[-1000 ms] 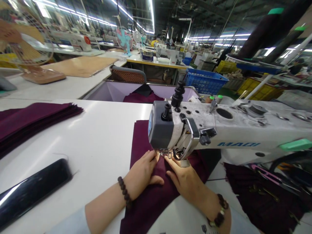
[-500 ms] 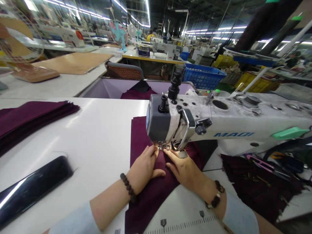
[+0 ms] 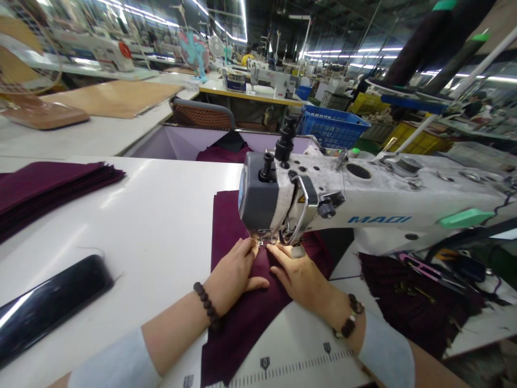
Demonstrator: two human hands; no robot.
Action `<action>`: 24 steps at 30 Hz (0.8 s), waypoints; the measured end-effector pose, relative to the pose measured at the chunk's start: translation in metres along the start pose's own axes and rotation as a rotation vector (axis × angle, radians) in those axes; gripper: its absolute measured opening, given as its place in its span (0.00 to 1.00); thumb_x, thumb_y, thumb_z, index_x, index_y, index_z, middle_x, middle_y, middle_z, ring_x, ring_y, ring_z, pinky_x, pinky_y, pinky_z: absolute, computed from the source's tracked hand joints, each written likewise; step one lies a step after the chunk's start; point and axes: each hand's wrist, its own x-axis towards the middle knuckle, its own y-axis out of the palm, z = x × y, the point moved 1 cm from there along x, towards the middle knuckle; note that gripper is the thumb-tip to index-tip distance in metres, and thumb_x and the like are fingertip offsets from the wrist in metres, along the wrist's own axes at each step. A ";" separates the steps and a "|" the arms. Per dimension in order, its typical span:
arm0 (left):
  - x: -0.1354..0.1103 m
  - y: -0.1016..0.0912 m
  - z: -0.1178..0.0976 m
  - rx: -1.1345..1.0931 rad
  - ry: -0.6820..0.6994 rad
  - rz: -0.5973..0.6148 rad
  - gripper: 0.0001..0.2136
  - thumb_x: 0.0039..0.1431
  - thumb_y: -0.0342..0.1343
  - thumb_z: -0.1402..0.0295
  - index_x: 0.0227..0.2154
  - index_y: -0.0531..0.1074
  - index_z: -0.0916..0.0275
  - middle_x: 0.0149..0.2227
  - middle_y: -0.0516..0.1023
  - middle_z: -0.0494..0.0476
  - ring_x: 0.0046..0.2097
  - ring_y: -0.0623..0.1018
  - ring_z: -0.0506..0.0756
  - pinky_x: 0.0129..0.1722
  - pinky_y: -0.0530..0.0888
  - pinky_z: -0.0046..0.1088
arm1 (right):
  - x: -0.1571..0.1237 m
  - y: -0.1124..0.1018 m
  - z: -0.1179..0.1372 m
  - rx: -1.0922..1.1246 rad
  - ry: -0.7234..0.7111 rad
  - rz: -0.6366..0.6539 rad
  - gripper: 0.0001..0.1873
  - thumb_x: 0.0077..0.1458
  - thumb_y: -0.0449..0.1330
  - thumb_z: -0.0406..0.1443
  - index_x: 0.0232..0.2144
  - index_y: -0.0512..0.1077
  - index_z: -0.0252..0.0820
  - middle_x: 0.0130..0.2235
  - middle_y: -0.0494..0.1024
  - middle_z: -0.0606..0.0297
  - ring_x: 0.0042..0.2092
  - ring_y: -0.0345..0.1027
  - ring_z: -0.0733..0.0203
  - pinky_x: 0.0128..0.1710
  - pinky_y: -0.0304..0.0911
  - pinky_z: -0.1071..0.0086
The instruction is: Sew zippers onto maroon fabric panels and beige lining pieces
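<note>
A maroon fabric piece (image 3: 238, 323) lies on the white table (image 3: 161, 226) and runs under the head of a white sewing machine (image 3: 363, 207). My left hand (image 3: 233, 276) rests flat on the fabric, fingertips close to the presser foot (image 3: 269, 238). My right hand (image 3: 301, 277) presses the fabric on the other side, its index finger pointing at the foot. Both wrists wear dark bead bracelets. The needle itself is hidden behind the machine head.
A stack of maroon pieces (image 3: 48, 186) lies at the far left. A black phone (image 3: 48, 304) sits near the front left. Dark fabric with scissors (image 3: 420, 296) lies right of the machine. A bin with maroon cloth (image 3: 226, 148) stands behind the table.
The view has shifted slightly down and left, showing a printed ruler at the table's front edge. Both hands stay on the fabric at the presser foot.
</note>
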 end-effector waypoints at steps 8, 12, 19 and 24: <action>0.003 -0.003 0.005 0.017 0.019 0.017 0.31 0.42 0.64 0.57 0.46 0.66 0.74 0.46 0.69 0.69 0.49 0.70 0.63 0.53 0.67 0.40 | 0.004 0.000 0.000 -0.004 0.029 0.010 0.22 0.57 0.50 0.32 0.55 0.60 0.35 0.52 0.68 0.54 0.54 0.59 0.52 0.55 0.54 0.52; 0.004 -0.002 0.007 0.031 0.020 0.023 0.31 0.42 0.64 0.56 0.46 0.66 0.74 0.46 0.69 0.69 0.49 0.70 0.64 0.53 0.66 0.41 | 0.005 0.000 0.000 -0.004 0.036 0.015 0.22 0.58 0.50 0.32 0.55 0.60 0.35 0.52 0.68 0.55 0.54 0.60 0.52 0.54 0.57 0.54; 0.006 -0.002 0.010 0.014 0.026 0.021 0.29 0.44 0.62 0.56 0.44 0.68 0.74 0.46 0.69 0.70 0.49 0.70 0.63 0.54 0.65 0.40 | 0.007 0.003 -0.001 -0.020 0.039 -0.010 0.20 0.57 0.51 0.32 0.52 0.62 0.36 0.52 0.68 0.56 0.53 0.60 0.53 0.51 0.60 0.57; 0.007 -0.003 0.012 0.002 0.031 0.014 0.29 0.43 0.63 0.56 0.43 0.68 0.76 0.47 0.69 0.72 0.51 0.69 0.65 0.54 0.65 0.41 | 0.007 0.003 -0.001 -0.028 0.043 -0.006 0.20 0.58 0.50 0.33 0.53 0.61 0.37 0.52 0.68 0.57 0.53 0.60 0.54 0.51 0.60 0.59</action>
